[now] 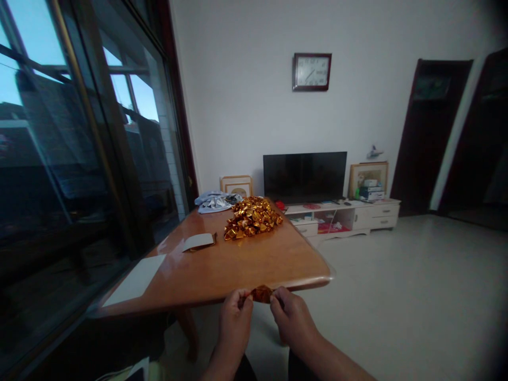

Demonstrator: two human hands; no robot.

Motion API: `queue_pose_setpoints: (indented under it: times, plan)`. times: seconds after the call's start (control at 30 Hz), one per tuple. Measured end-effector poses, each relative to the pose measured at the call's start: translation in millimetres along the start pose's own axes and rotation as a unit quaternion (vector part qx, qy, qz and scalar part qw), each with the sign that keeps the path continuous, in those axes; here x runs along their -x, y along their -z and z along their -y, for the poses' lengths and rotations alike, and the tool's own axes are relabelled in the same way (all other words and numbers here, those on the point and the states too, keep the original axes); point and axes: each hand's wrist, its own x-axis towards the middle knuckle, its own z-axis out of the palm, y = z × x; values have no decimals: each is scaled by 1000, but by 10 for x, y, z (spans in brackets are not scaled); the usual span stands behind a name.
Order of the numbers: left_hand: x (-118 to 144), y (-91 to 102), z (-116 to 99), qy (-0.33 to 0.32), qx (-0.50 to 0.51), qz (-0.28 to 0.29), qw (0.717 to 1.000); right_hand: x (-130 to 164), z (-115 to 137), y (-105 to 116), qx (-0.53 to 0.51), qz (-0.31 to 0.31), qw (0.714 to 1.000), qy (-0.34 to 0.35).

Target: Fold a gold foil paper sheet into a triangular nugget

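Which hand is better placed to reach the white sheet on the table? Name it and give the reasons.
Left, probably. The left hand and right hand both pinch the gold foil piece, but the white sheet lies on the table's left side.

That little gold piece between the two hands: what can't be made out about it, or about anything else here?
Head view only:
- Gold foil piece: its ends are hidden by the fingers of the left hand and the right hand; shape too small to tell.
- Gold pile on the table: single pieces blur together.
- Wall clock: numerals too small.
- Forearms: cut off by the bottom edge.
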Motion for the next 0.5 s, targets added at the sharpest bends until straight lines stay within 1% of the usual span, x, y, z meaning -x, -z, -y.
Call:
queue_pose_setpoints:
  times: [0.1, 0.2, 0.37, 0.5]
  plan:
    - [-12, 0, 60, -38, -32, -8, 999, 9, -6, -9, -15, -2, 1000, 9]
    - [-4, 1, 88, -50, -38, -19, 998, 21, 0, -6, -32, 6, 999, 15]
    - [29, 4, 64, -85, -57, -43, 994, 32, 4, 2, -55, 4, 998, 24]
    - [40, 4, 34, -97, -64, -36, 993, 32, -9, -1, -68, -5, 997, 20]
